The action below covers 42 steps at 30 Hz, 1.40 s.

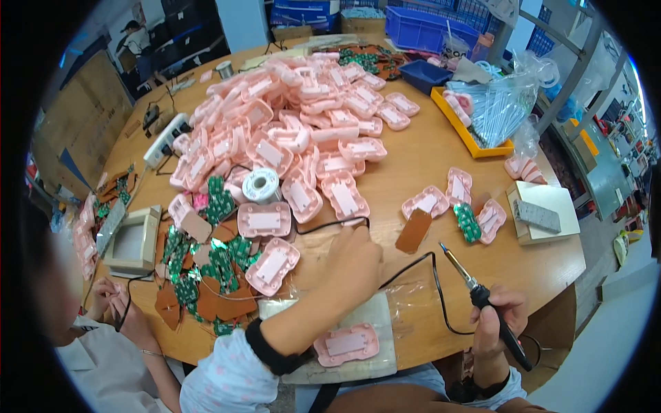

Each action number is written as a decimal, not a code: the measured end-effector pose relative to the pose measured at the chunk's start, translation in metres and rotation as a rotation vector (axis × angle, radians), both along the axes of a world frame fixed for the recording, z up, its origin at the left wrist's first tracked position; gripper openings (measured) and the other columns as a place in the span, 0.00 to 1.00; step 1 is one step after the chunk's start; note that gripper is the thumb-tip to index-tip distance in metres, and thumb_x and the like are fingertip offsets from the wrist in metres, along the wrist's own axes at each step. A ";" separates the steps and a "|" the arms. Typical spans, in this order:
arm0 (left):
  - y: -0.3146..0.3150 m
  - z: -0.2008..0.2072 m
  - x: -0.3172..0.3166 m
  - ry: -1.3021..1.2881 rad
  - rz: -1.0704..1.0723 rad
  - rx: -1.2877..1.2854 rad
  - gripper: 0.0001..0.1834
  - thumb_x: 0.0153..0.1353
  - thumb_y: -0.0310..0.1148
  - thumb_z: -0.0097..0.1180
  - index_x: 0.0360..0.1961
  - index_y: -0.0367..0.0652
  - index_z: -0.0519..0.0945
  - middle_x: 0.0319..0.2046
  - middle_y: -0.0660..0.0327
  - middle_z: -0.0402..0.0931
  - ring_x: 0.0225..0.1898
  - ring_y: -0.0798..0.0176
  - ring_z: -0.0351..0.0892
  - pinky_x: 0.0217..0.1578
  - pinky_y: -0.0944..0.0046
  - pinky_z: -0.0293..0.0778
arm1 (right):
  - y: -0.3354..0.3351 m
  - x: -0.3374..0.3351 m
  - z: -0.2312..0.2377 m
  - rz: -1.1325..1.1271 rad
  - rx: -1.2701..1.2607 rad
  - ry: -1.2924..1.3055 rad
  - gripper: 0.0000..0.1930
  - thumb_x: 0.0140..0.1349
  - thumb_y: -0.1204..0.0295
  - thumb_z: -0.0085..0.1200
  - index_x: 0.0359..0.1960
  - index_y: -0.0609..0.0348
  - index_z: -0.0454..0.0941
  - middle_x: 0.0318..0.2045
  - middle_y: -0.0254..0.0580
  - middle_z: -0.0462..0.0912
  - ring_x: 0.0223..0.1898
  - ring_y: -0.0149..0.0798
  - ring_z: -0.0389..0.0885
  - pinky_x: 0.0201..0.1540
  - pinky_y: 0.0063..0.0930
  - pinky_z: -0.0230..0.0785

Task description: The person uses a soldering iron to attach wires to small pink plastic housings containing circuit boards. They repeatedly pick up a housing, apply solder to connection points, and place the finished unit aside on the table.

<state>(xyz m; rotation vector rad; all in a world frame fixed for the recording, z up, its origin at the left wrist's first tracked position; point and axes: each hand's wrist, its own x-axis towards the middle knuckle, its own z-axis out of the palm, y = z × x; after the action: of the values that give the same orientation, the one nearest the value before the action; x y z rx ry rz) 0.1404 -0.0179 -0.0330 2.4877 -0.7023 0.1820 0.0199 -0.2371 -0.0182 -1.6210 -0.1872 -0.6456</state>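
My right hand [501, 320] is closed round the black handle of a soldering iron [475, 289], its metal tip pointing up and to the left. My left arm reaches across the table. The left hand [354, 258] has its fingers curled at the lower end of a pink plastic shell [344, 196], beside a black cable [330, 226]; its fingertips are hidden. Another pink shell [346, 344] lies on a pale mat [382, 323] below my left forearm. A brown card piece [413, 232] and a green circuit board [467, 222] rest among pink shells to the right.
A big heap of pink shells [275, 103] covers the table's middle. Left of it lie green boards [220, 265] and a solder spool [261, 185]. A yellow tray [475, 148] with pale sticks and a white box [551, 227] stand right. Another person's hands [120, 303] work at left.
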 end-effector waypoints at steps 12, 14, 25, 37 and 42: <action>-0.030 -0.026 -0.005 -0.016 0.169 -0.082 0.07 0.46 0.25 0.56 0.25 0.32 0.82 0.38 0.44 0.72 0.46 0.45 0.69 0.45 0.52 0.69 | -0.056 0.013 -0.059 -0.123 -0.102 0.013 0.09 0.68 0.70 0.44 0.46 0.60 0.71 0.26 0.32 0.68 0.25 0.22 0.65 0.27 0.15 0.55; -0.028 -0.017 -0.008 -0.046 0.158 -0.106 0.07 0.46 0.24 0.56 0.27 0.32 0.81 0.36 0.44 0.72 0.45 0.45 0.69 0.44 0.51 0.69 | -0.064 0.019 -0.060 -0.201 -0.046 0.005 0.10 0.71 0.70 0.41 0.47 0.61 0.71 0.26 0.32 0.68 0.26 0.22 0.64 0.30 0.15 0.56; 0.062 0.058 -0.097 -0.148 0.158 -0.320 0.09 0.52 0.18 0.60 0.35 0.37 0.76 0.29 0.54 0.78 0.28 0.51 0.79 0.27 0.59 0.74 | 0.011 0.021 0.014 0.202 0.089 0.208 0.11 0.64 0.70 0.55 0.42 0.59 0.67 0.37 0.60 0.82 0.30 0.35 0.81 0.29 0.21 0.75; 0.075 0.044 -0.141 -0.195 0.054 -0.059 0.13 0.44 0.19 0.62 0.33 0.39 0.75 0.25 0.58 0.76 0.24 0.54 0.74 0.26 0.58 0.68 | 0.044 0.021 0.049 0.402 0.327 0.197 0.23 0.53 0.85 0.63 0.40 0.55 0.61 0.31 0.45 0.82 0.32 0.31 0.83 0.33 0.20 0.76; 0.084 0.047 -0.151 -0.150 0.110 -0.051 0.11 0.46 0.18 0.62 0.32 0.39 0.75 0.25 0.57 0.76 0.25 0.52 0.73 0.27 0.58 0.67 | 0.046 0.016 0.040 0.494 0.457 0.257 0.24 0.52 0.85 0.65 0.42 0.56 0.61 0.39 0.55 0.82 0.38 0.35 0.84 0.36 0.22 0.78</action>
<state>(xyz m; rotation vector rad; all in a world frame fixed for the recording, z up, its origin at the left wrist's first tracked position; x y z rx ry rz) -0.0109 0.0664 0.0139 2.4835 -0.6122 0.4257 0.0362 -0.1910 0.0215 -1.1386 -0.2216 -0.0831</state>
